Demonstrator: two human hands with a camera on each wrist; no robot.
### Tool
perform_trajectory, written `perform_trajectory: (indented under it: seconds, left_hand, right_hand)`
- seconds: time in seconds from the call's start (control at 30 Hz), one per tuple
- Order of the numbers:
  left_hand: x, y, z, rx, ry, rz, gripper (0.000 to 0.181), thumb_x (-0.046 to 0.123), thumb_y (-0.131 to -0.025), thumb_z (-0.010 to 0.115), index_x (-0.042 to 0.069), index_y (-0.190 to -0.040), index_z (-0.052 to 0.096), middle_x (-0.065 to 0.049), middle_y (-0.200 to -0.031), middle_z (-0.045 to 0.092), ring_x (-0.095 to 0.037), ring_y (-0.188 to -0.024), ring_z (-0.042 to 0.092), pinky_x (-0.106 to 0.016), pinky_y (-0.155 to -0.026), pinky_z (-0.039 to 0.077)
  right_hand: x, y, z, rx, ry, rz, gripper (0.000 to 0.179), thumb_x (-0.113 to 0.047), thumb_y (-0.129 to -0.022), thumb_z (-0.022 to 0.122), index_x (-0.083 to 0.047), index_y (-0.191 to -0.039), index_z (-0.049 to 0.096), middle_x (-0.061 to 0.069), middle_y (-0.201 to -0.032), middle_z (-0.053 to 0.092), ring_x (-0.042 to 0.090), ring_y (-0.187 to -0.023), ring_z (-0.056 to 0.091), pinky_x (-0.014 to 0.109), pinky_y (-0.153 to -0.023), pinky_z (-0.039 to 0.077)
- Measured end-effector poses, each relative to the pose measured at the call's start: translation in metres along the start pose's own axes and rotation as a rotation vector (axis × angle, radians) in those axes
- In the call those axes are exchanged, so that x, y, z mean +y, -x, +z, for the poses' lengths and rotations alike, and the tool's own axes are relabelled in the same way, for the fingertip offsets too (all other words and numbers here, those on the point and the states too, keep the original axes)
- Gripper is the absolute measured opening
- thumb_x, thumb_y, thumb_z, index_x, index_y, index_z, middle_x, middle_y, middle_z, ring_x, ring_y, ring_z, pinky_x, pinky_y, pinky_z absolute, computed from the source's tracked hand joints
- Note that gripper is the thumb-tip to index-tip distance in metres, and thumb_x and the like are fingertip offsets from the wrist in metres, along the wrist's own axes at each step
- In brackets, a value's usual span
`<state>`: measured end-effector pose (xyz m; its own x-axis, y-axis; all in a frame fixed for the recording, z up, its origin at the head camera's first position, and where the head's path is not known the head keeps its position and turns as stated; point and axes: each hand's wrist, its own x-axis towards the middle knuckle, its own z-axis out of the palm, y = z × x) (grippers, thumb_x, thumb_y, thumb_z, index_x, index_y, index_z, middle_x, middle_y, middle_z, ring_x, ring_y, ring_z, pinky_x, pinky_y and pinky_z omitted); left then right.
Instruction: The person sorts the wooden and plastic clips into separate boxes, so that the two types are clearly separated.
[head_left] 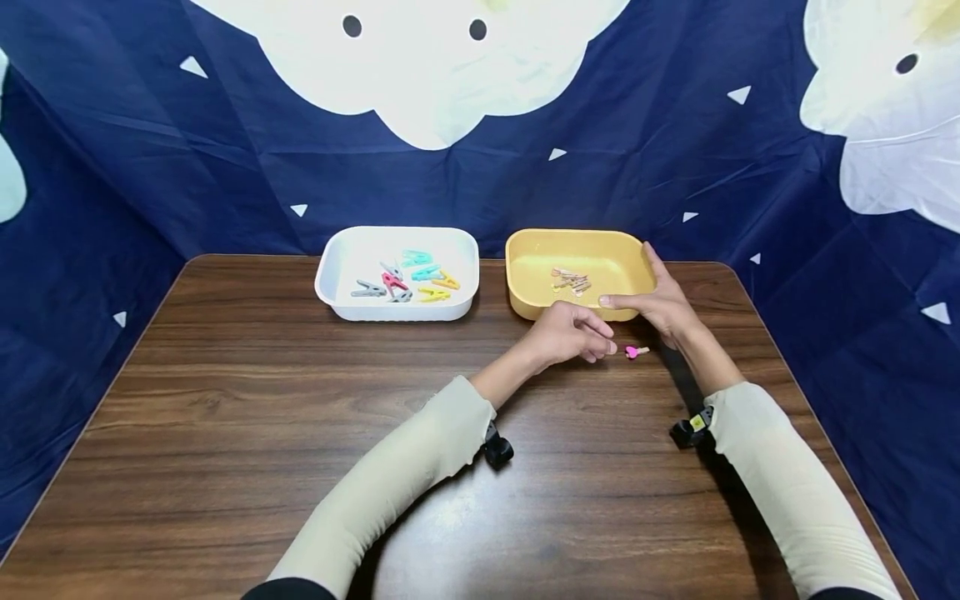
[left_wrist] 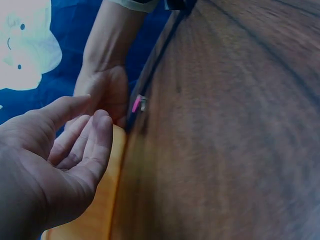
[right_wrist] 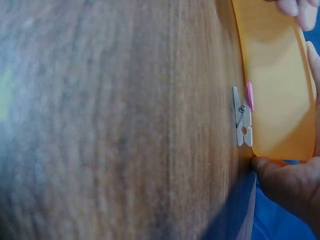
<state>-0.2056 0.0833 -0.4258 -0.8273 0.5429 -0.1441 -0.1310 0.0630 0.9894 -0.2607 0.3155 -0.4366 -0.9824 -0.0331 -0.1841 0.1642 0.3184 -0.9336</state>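
Observation:
A small wooden clothespin with a pink heart (head_left: 636,352) lies on the table in front of the yellow basin (head_left: 525,304). Just left of it is my left hand (head_left: 572,333), its fingers loosely bent and the thumb apart from them in the left wrist view; nothing shows between them. My right hand (head_left: 660,302) holds the basin by its front right corner, thumb along the front wall and fingers at the right side. Inside the basin sit several small wooden clothespins (head_left: 573,282). The right wrist view shows the heart clothespin's metal spring (right_wrist: 242,109).
To the left of the yellow basin stands a white basin (head_left: 337,292) with several coloured plastic clothespins (head_left: 393,282) in it. Both basins are near the far edge of the brown wooden table (head_left: 225,400). A dark blue cloth (head_left: 450,183) hangs behind.

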Motion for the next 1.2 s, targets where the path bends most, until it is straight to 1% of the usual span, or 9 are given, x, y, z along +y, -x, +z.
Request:
perform_trajectory:
  seconds: [0.1,0.23,0.43,0.6,0.73,0.83,0.97,1.07,1.2]
  left_hand:
    - [-0.007,-0.002,0.002,0.019,0.015,-0.017,0.03,-0.005,-0.093,0.088,-0.017,-0.119,0.078,-0.023,-0.1,0.086,-0.033,-0.083,0.08,-0.036,-0.078,0.071]
    - [-0.014,-0.004,0.005,0.048,0.016,-0.018,0.03,-0.006,-0.09,0.089,-0.015,-0.117,0.079,-0.021,-0.097,0.085,-0.019,-0.075,0.076,-0.033,-0.075,0.07]
    - [-0.019,-0.007,0.01,0.09,-0.031,-0.024,0.03,-0.004,-0.088,0.093,-0.011,-0.115,0.081,-0.022,-0.099,0.085,-0.013,-0.068,0.073,-0.027,-0.069,0.067]
    - [-0.017,-0.008,0.018,0.125,-0.128,-0.028,0.029,0.001,-0.086,0.097,-0.005,-0.112,0.084,-0.015,-0.095,0.086,-0.009,-0.064,0.071,-0.024,-0.066,0.064]
    - [-0.016,-0.01,0.025,0.15,-0.206,-0.041,0.029,0.006,-0.085,0.099,0.0,-0.109,0.085,-0.009,-0.094,0.087,-0.006,-0.067,0.072,-0.021,-0.065,0.061]
    - [-0.017,-0.015,0.029,0.179,-0.279,-0.063,0.026,0.011,-0.083,0.102,0.007,-0.104,0.087,0.0,-0.091,0.087,-0.003,-0.072,0.073,-0.018,-0.069,0.058]
    - [-0.025,-0.028,0.034,0.205,-0.364,-0.099,0.023,0.017,-0.08,0.105,0.019,-0.093,0.086,0.014,-0.08,0.081,0.002,-0.074,0.072,-0.015,-0.074,0.057]
    - [-0.035,-0.039,0.037,0.203,-0.377,-0.098,0.025,0.017,-0.078,0.106,0.023,-0.087,0.084,0.019,-0.073,0.076,0.004,-0.071,0.071,-0.014,-0.073,0.056]
    - [-0.042,-0.047,0.04,0.205,-0.369,-0.079,0.025,0.015,-0.077,0.106,0.024,-0.084,0.083,0.021,-0.069,0.074,0.005,-0.068,0.07,-0.013,-0.071,0.055]
  right_hand:
    - [0.0,0.001,0.0,0.002,-0.002,0.003,0.145,-0.011,-0.09,0.096,-0.033,-0.181,-0.015,0.001,-0.193,-0.003,0.028,-0.173,0.028,0.045,-0.143,0.027]
    - [-0.001,0.001,0.0,0.008,-0.006,-0.004,0.144,-0.01,-0.09,0.096,-0.032,-0.182,-0.013,0.001,-0.193,-0.003,0.027,-0.174,0.027,0.043,-0.143,0.027]
    - [-0.001,0.002,-0.001,0.01,-0.004,-0.013,0.143,-0.009,-0.09,0.095,-0.031,-0.182,-0.012,0.0,-0.193,-0.004,0.025,-0.175,0.022,0.042,-0.144,0.024]
    - [-0.002,0.004,-0.001,0.012,0.001,-0.014,0.143,-0.01,-0.09,0.095,-0.032,-0.182,-0.011,-0.001,-0.193,-0.003,0.024,-0.175,0.023,0.041,-0.143,0.025]
    - [-0.002,0.004,-0.001,0.007,-0.016,-0.015,0.143,-0.01,-0.09,0.095,-0.031,-0.182,-0.012,-0.001,-0.193,-0.003,0.023,-0.175,0.023,0.04,-0.143,0.025]
    - [-0.003,0.003,-0.001,0.003,-0.018,-0.013,0.143,-0.01,-0.09,0.095,-0.031,-0.182,-0.012,-0.002,-0.193,-0.004,0.022,-0.175,0.023,0.041,-0.144,0.025]
    - [-0.004,0.003,-0.001,0.0,-0.009,-0.005,0.142,-0.012,-0.09,0.096,-0.032,-0.182,-0.011,-0.002,-0.193,-0.004,0.022,-0.175,0.021,0.04,-0.144,0.023]
    - [-0.004,0.004,-0.001,0.002,-0.002,-0.003,0.142,-0.011,-0.091,0.095,-0.033,-0.182,-0.011,-0.002,-0.193,-0.005,0.023,-0.176,0.019,0.04,-0.144,0.022]
    - [-0.003,0.004,-0.001,-0.001,0.008,-0.005,0.141,-0.011,-0.092,0.095,-0.033,-0.182,-0.012,-0.001,-0.193,-0.006,0.025,-0.176,0.018,0.042,-0.145,0.021]
